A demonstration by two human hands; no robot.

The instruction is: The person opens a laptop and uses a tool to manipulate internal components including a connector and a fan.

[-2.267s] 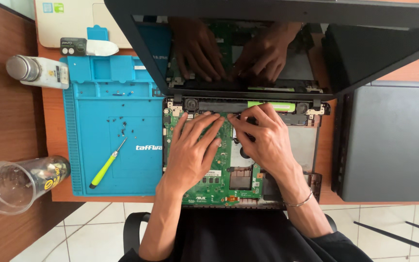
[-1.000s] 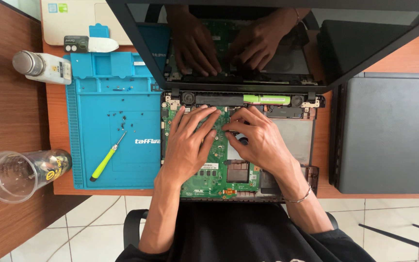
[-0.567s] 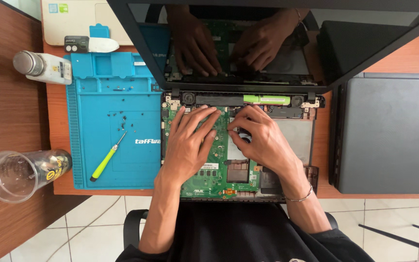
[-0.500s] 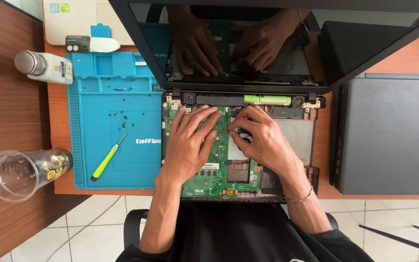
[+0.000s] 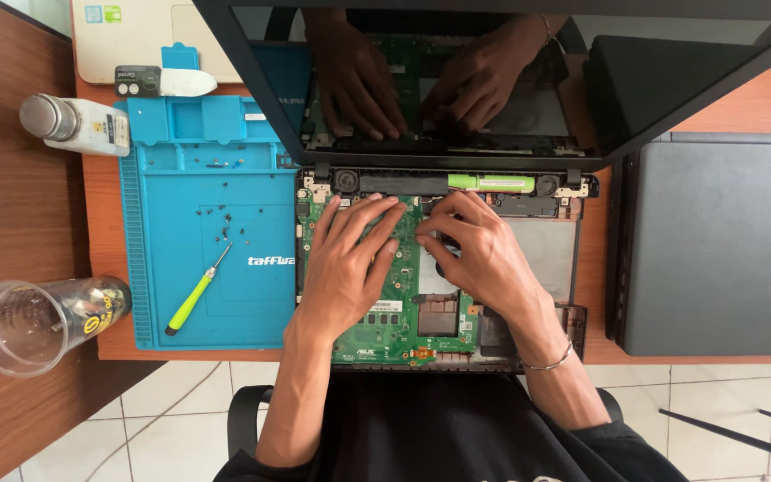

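Opened laptop base (image 5: 542, 259) sits at the desk's (image 5: 100, 214) near edge, mid-width, green motherboard (image 5: 394, 312) exposed. Left hand (image 5: 350, 268) lies flat on the board, fingers spread apart, tips near the hinge edge. Right hand (image 5: 479, 254) just beside it, fingers bent & close together, pressing on the board; can't tell if they pinch anything. Blue repair mat (image 5: 189, 178) w/ green-handled screwdriver (image 5: 196, 292) lies left of the base. Clear plastic cup (image 5: 33, 321) at the desk's near-left corner.

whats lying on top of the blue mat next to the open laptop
On the blue mat lie a screwdriver with a yellow-green handle and a scatter of tiny dark screws. Its right edge runs beneath the open laptop, so whatever lies there is hidden.
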